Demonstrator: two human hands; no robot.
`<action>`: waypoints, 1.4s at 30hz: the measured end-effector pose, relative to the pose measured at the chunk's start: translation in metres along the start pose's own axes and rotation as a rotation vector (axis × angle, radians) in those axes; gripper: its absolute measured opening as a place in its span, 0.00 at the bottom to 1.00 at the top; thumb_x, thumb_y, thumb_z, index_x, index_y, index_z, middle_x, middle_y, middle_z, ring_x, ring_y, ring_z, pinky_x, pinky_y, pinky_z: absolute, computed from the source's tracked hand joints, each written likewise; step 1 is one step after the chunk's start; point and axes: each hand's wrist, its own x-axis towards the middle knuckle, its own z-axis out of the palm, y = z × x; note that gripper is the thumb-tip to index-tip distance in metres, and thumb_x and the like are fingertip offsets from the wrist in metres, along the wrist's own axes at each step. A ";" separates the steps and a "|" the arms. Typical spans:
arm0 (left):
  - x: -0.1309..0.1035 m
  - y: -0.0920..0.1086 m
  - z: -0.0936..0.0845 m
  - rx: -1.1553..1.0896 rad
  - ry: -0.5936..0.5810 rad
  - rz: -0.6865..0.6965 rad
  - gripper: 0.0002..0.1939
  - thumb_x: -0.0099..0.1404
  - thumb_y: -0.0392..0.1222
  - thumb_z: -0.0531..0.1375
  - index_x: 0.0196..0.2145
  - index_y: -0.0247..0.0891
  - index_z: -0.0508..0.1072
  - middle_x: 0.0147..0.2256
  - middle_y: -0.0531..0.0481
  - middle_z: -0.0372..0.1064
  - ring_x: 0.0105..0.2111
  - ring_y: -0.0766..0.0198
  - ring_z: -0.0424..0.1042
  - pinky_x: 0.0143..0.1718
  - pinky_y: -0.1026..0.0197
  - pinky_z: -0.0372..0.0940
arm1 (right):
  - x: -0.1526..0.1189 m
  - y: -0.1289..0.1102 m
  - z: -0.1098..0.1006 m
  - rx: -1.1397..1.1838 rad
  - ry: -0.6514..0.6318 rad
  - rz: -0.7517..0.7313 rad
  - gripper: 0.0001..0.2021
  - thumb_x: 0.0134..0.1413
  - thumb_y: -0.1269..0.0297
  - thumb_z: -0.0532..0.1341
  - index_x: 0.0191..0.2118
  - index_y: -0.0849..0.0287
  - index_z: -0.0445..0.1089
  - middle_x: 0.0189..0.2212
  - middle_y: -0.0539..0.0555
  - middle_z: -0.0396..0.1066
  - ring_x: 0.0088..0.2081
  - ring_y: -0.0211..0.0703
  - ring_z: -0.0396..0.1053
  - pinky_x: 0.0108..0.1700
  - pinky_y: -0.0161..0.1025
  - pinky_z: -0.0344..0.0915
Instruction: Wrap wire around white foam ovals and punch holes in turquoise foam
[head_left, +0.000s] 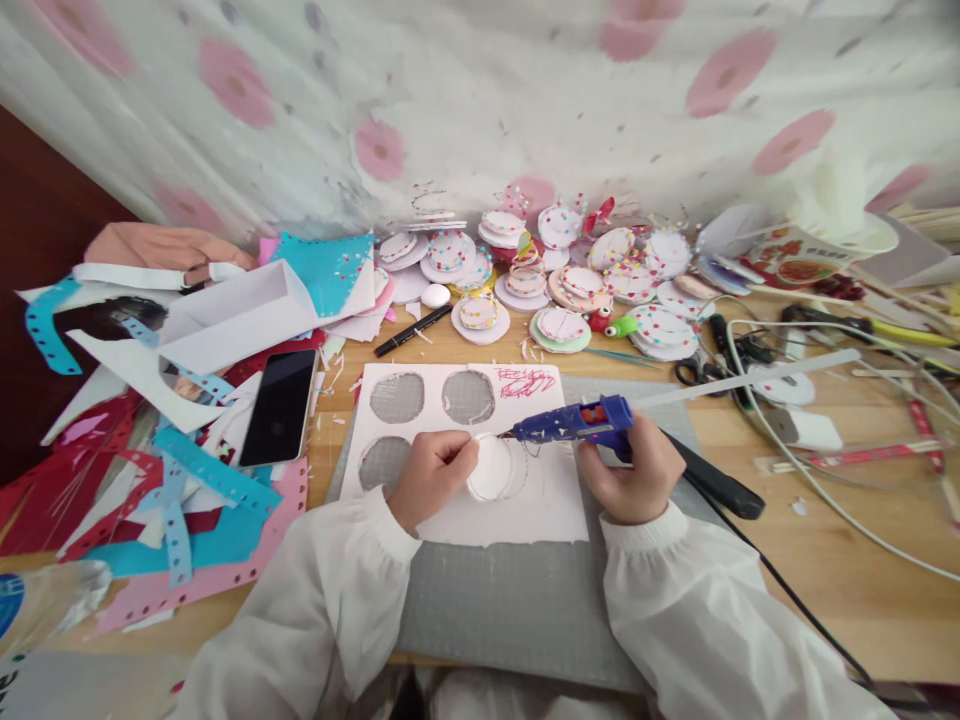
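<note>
1 slip is risking a burn: my left hand [436,474] is pinching the white disc [491,478] near the glue gun [570,424] my right hand [636,475] is gripping.

Read from the white cardboard sheet with round holes [540,515], twelve pointing away from the person: beneath it is the grey rectangular cutting mat [510,610], on the brown wooden desk [885,630]. Just toward four, over the sheet, is the white round paper disc [491,475]; the blue plastic glue gun [570,422] is between two and three. Dotted white round paper stacks [480,312] spread from twelve to two, the slim black marker [412,330] at eleven. The heap of multicoloured paper scraps [214,472] lies at nine, the black rectangular phone [279,410] at its three o'clock edge. The white rectangular plastic adapter [806,430] lies at three.
</note>
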 end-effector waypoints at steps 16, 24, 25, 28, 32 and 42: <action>-0.003 0.001 -0.001 0.628 0.010 0.277 0.17 0.64 0.40 0.50 0.17 0.38 0.57 0.16 0.55 0.53 0.20 0.67 0.55 0.25 0.62 0.46 | 0.006 -0.008 0.003 -0.018 -0.036 0.419 0.17 0.40 0.56 0.65 0.34 0.55 0.61 0.18 0.42 0.60 0.17 0.36 0.61 0.22 0.34 0.60; -0.001 0.010 -0.010 0.870 0.015 0.297 0.14 0.62 0.39 0.52 0.19 0.37 0.65 0.17 0.51 0.62 0.21 0.64 0.61 0.26 0.61 0.47 | 0.012 -0.013 -0.008 0.268 -0.056 0.446 0.17 0.42 0.60 0.65 0.36 0.55 0.58 0.18 0.40 0.55 0.18 0.33 0.56 0.21 0.32 0.58; -0.002 0.011 -0.014 0.869 0.032 0.282 0.14 0.61 0.38 0.52 0.19 0.37 0.65 0.17 0.51 0.62 0.22 0.64 0.62 0.26 0.61 0.48 | 0.012 -0.014 -0.010 0.304 -0.058 0.438 0.17 0.42 0.60 0.65 0.37 0.55 0.58 0.19 0.40 0.56 0.18 0.32 0.56 0.22 0.31 0.58; -0.005 0.019 -0.027 0.828 0.104 0.229 0.13 0.63 0.37 0.50 0.23 0.37 0.69 0.20 0.52 0.65 0.23 0.65 0.63 0.27 0.62 0.52 | 0.011 -0.018 -0.016 0.389 -0.093 0.390 0.17 0.43 0.62 0.65 0.38 0.56 0.58 0.20 0.41 0.57 0.19 0.32 0.57 0.22 0.32 0.59; 0.003 0.047 -0.036 0.356 0.125 0.119 0.15 0.67 0.44 0.49 0.32 0.36 0.72 0.24 0.52 0.68 0.25 0.66 0.66 0.28 0.64 0.58 | 0.007 -0.022 -0.023 0.466 -0.185 0.241 0.18 0.42 0.63 0.64 0.39 0.56 0.58 0.20 0.41 0.57 0.19 0.33 0.57 0.22 0.32 0.59; 0.065 0.147 -0.002 0.196 -0.297 0.280 0.16 0.64 0.46 0.55 0.29 0.32 0.76 0.25 0.50 0.70 0.25 0.68 0.64 0.26 0.66 0.56 | 0.003 -0.029 -0.026 0.419 -0.234 -0.154 0.15 0.41 0.65 0.60 0.39 0.57 0.62 0.21 0.46 0.64 0.19 0.35 0.60 0.21 0.33 0.58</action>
